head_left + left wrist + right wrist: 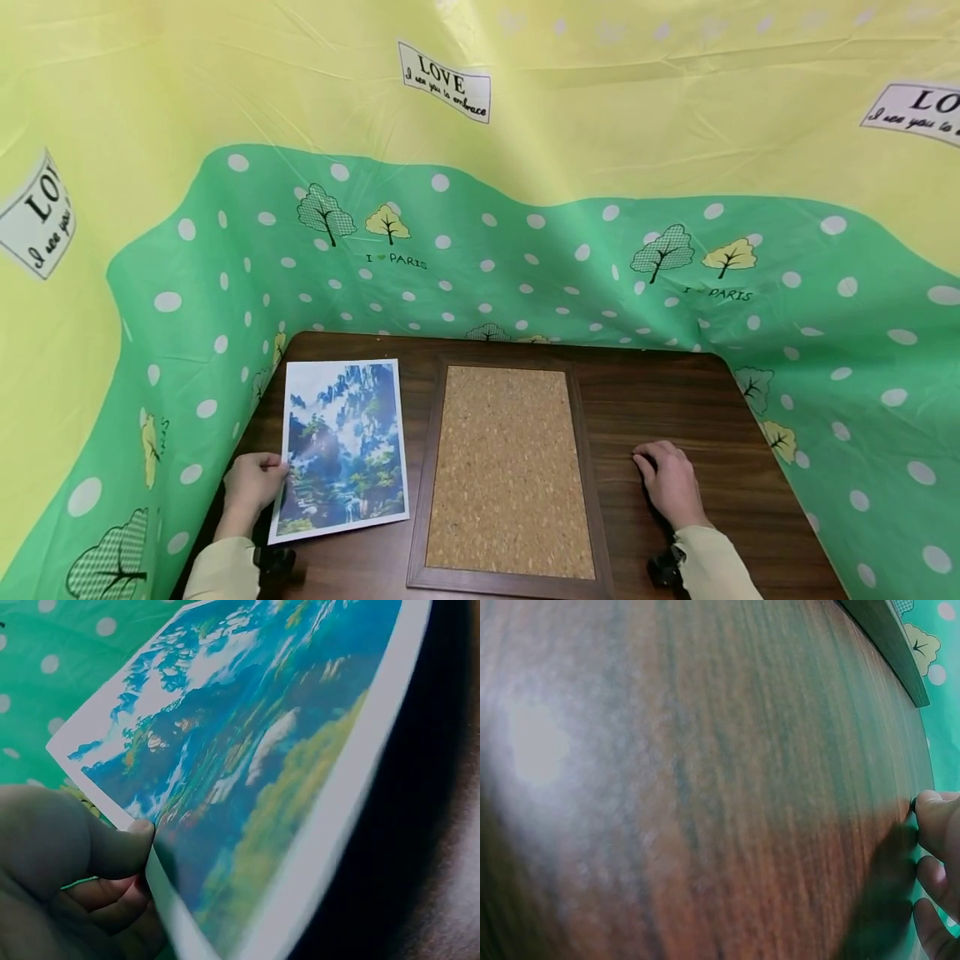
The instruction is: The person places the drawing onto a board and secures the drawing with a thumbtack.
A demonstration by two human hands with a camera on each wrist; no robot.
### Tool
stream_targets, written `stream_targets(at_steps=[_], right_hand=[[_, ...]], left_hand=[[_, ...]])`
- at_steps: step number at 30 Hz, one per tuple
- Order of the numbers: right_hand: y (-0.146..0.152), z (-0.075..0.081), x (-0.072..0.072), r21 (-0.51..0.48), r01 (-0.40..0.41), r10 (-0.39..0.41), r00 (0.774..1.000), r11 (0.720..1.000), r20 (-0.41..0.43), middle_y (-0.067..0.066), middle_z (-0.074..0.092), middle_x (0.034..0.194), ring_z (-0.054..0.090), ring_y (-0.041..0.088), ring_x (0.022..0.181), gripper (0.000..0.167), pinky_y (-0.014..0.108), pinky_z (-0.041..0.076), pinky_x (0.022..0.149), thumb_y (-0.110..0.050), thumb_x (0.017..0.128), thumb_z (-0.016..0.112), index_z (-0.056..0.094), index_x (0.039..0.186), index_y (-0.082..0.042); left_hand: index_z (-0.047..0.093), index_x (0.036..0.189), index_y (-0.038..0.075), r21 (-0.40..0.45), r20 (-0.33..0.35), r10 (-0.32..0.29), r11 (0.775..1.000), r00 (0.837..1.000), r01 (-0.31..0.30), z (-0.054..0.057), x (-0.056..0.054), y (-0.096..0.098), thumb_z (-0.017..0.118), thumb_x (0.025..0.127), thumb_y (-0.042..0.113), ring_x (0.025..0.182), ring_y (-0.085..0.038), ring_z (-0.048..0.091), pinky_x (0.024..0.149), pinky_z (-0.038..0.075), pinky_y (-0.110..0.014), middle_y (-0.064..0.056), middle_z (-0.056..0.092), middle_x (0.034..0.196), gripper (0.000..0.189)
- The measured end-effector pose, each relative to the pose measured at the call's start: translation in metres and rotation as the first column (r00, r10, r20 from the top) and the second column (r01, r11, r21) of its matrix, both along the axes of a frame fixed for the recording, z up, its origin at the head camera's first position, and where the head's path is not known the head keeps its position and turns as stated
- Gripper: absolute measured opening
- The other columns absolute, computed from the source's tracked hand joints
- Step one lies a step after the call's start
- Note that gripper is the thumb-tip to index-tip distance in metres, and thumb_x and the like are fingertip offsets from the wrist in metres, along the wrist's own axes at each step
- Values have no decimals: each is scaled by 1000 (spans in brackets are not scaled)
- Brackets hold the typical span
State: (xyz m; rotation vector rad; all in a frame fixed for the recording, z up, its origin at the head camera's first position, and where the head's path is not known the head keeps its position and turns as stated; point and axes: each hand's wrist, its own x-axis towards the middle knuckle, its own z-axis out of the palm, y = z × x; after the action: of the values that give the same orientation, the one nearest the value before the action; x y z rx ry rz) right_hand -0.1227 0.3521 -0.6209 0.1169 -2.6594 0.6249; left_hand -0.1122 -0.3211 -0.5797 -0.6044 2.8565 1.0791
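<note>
On the left, my left hand [255,483] pinches a printed landscape picture [345,446] by its left edge, thumb on the front face. The left wrist view shows the thumb [124,847] pressed on the white border, with the other fingers curled behind the sheet. Blue mountains, trees and a waterfall fill the picture. My right hand [671,479] rests at the tabletop right of the cork board, fingers loosely bent. In the right wrist view its fingertips [930,874] meet the wood, and a tiny dark spot shows at one tip.
A cork board [510,475] in a brown wooden frame lies mid-table, between the picture and my right hand. The dark wood table [652,392] is bordered by a green and yellow printed curtain [525,250] behind and at both sides.
</note>
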Motion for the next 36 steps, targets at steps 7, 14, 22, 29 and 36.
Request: stream_targets(at_steps=[7, 14, 22, 29, 36], right_hand=[[2, -2, 1, -4, -4, 4, 1000, 1000, -2, 14, 70, 98, 66, 42, 96, 7, 62, 53, 81, -1, 90, 80, 77, 93, -5], [2, -1, 1, -3, -1, 1, 1000, 1000, -11, 14, 70, 97, 67, 42, 94, 7, 62, 53, 80, 0, 89, 81, 77, 93, -5], [3, 1, 1, -29, -7, 7, 1000, 1000, -7, 17, 72, 97, 68, 44, 94, 7, 63, 53, 81, 1, 89, 81, 77, 93, -3], [4, 2, 2, -35, -5, 5, 1000, 999, 0, 17, 72, 95, 69, 44, 94, 7, 62, 53, 82, 1, 88, 81, 77, 92, -3], [5, 4, 2, -31, -10, 10, 1000, 999, 7, 16, 71, 95, 69, 43, 93, 7, 62, 53, 82, 1, 88, 81, 77, 92, -4]], left_hand=[[66, 122, -18, 125, 8, 18, 992, 1000, -19, 6, 1, -2, 64, 100, 8, 103, -52, 66, 81, 57, -57, -37, 67, 117, 34], [67, 120, -17, 197, -2, -15, 980, 1000, 15, 9, 0, 4, 66, 101, 8, 99, -46, 68, 84, 56, -56, -34, 70, 111, 31], [70, 114, -16, 260, -18, -60, 964, 998, 63, 8, -1, 22, 68, 98, 2, 86, -30, 71, 79, 58, -50, -24, 75, 99, 25], [72, 111, -14, 276, -9, -76, 958, 997, 75, 1, 1, 38, 69, 97, 1, 81, -25, 70, 75, 58, -46, -17, 75, 92, 21], [74, 108, -12, 320, -2, -90, 943, 996, 86, -3, 2, 61, 71, 97, 3, 84, -24, 70, 78, 59, -46, -17, 76, 95, 19]])
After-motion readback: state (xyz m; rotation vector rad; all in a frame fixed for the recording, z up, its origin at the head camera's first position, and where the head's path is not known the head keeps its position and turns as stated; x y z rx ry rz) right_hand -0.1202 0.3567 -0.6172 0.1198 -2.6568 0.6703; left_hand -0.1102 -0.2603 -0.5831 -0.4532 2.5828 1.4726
